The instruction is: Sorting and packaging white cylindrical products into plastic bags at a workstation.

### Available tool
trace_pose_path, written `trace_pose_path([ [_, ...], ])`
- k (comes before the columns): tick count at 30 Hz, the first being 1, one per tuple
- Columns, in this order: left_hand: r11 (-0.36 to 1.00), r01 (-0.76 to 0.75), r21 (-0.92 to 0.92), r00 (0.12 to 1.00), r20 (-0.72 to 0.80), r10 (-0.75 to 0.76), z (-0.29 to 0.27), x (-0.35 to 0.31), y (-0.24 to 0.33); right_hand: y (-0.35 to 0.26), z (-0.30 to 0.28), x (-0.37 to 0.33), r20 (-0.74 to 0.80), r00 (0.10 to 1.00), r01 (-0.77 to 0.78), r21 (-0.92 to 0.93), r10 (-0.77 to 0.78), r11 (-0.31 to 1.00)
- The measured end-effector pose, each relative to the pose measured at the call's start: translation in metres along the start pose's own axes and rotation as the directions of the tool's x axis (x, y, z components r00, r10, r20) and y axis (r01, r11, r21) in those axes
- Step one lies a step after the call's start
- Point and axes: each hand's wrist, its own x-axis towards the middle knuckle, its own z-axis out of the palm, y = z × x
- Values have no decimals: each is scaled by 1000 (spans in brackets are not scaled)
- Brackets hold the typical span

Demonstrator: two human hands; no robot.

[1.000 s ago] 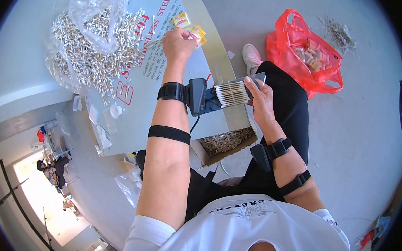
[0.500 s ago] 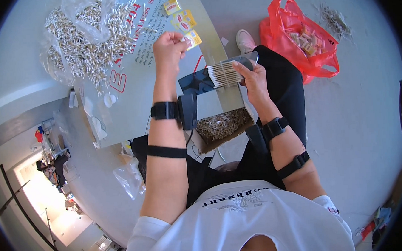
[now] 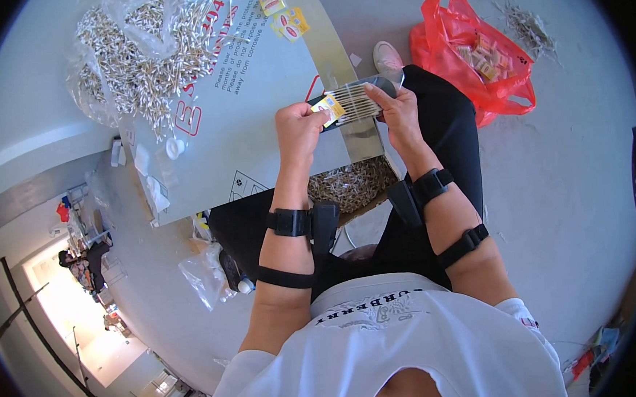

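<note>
My left hand [image 3: 298, 130] pinches a small yellow and white printed card [image 3: 332, 108] and holds it against the left end of a flat row of cotton swabs [image 3: 359, 101]. The swabs lie side by side in or on a thin sleeve, part clear and part dark; which it is I cannot tell. With its thumb on top, my right hand [image 3: 400, 117] grips the right end of the swab pack. More yellow cards [image 3: 291, 25] lie partly overlapping on the table beyond my left hand. Fingers beneath the pack are hidden.
A big heap of loose cotton swabs [image 3: 139, 71] in clear plastic covers the table's [image 3: 220, 139] far left. Below the table edge an open carton [image 3: 366, 209] holds more swabs. To the right, a red plastic bag [image 3: 436, 49] with small packs stands on the floor, near scattered swabs [image 3: 530, 29].
My left hand has picked the nearest yellow card off the table and brought it down and right to the swabs. My right hand keeps its grip on the pack, shifted slightly up.
</note>
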Motion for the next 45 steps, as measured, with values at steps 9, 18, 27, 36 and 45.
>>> trace_pose_path([
  [9, 912, -103, 397, 993, 91, 73, 22, 25, 1, -3, 3, -2, -10, 1000, 2, 49, -2, 999],
  [18, 706, -237, 668, 965, 76, 253, 31, -6, 13, -4, 0, -2, -21, 1000, -8, 77, 9, 997],
  [27, 249, -465, 850, 793, 275, 543, 31, -37, -28, -3, 5, -4, -26, 1000, 5, 76, -3, 997],
  [36, 351, -390, 852, 832, 162, 531, 27, -27, -39, -4, 5, -4, -48, 999, -22, 42, 24, 999],
  [45, 347, -383, 856, 854, 186, 485, 34, -35, -39, 7, 7, 0, -50, 990, 132, -72, -135, 989],
])
